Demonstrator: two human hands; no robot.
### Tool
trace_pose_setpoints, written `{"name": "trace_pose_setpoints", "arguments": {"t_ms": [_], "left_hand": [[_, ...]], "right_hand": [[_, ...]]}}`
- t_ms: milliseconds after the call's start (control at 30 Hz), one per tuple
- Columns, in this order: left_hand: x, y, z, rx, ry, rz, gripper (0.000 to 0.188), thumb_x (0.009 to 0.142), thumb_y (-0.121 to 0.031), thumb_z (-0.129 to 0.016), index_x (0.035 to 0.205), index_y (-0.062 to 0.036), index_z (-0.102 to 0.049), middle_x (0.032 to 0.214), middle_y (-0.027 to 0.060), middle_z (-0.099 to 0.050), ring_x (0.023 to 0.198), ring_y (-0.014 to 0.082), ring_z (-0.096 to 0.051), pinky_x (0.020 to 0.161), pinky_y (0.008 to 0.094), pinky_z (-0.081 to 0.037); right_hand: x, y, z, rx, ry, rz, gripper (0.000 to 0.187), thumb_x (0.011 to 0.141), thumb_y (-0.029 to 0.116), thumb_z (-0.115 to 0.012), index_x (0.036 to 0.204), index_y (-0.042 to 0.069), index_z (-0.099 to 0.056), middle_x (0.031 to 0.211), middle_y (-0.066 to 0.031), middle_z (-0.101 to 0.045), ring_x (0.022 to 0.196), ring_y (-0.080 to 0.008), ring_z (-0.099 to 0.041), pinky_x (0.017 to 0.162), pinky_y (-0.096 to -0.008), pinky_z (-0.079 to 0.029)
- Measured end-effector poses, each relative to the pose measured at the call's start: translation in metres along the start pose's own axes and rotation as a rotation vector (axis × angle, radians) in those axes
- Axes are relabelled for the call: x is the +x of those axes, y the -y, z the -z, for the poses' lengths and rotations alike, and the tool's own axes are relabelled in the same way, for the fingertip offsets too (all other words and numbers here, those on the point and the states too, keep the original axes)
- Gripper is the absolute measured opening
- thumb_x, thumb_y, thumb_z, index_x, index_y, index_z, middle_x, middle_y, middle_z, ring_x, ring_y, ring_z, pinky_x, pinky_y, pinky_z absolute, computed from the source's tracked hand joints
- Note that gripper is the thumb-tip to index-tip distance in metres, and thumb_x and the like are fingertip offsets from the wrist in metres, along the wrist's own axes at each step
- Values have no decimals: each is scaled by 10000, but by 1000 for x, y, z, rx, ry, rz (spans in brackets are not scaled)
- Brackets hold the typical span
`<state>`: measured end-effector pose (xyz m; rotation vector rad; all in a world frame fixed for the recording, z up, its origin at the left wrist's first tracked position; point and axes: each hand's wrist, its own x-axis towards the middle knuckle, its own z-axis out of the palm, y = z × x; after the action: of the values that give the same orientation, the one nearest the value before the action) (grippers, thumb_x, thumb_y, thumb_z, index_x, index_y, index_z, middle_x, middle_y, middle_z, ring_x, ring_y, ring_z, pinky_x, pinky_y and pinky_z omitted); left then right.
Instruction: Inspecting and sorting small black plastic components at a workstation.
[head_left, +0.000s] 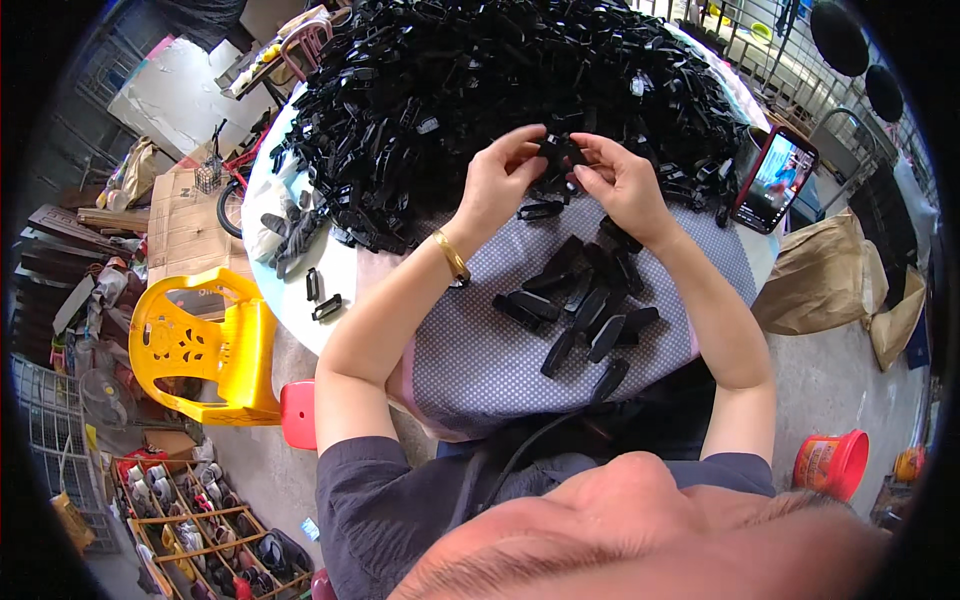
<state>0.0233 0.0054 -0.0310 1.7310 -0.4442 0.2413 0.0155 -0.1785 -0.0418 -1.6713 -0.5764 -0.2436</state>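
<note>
Both hands meet over the near edge of a large heap of small black plastic pieces (390, 130) on a round table. My left hand (503, 178), with a gold bangle at the wrist, pinches a small black plastic piece (552, 150) between thumb and fingers. From the other side my right hand (622, 185) closes thumb and fingertips on a dark part right beside it; whether the two are joined I cannot tell. Just below the fingers lies one loose black piece (540, 210). Several longish black pieces (590, 300) are scattered on the dotted grey cloth (465, 345) nearer me.
A phone (775, 180) with a lit screen leans at the table's right edge. Grey gloves (290, 232) and two black pieces (325, 306) lie on the left. Around the table stand a yellow chair (255, 345), a red stool (298, 415), and a red bucket (848, 465).
</note>
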Motion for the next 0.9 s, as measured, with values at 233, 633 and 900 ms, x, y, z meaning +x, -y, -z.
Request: {"name": "trace_pose_setpoints", "arguments": {"t_ms": [233,633,900], "left_hand": [[-5,0,-1,-240,88,162,332,836,-6,-599,1165,10,-563,1008,96,-634,884,138,-606,812,250,-500],[-11,-22,1,-282,169,19,203,845,-55,-615,1033,13,-648,947,98,-662,840,142,-624,768,233,-512],[-15,-36,5,-68,184,-102,193,808,-44,-646,995,4,-663,885,80,-669,793,128,-620,716,227,-507]], "right_hand": [[-5,7,-3,-101,41,19,369,832,-27,-556,1199,-21,-522,973,-100,-625,870,-132,-618,784,-254,-518],[-5,16,-7,12,171,-180,233,808,76,-667,1013,-16,-606,841,-69,-634,745,-85,-591,651,-225,-485],[-8,19,-8,-254,182,-23,228,780,91,-684,993,19,-641,832,-62,-643,737,-122,-576,698,-246,-477]]}}
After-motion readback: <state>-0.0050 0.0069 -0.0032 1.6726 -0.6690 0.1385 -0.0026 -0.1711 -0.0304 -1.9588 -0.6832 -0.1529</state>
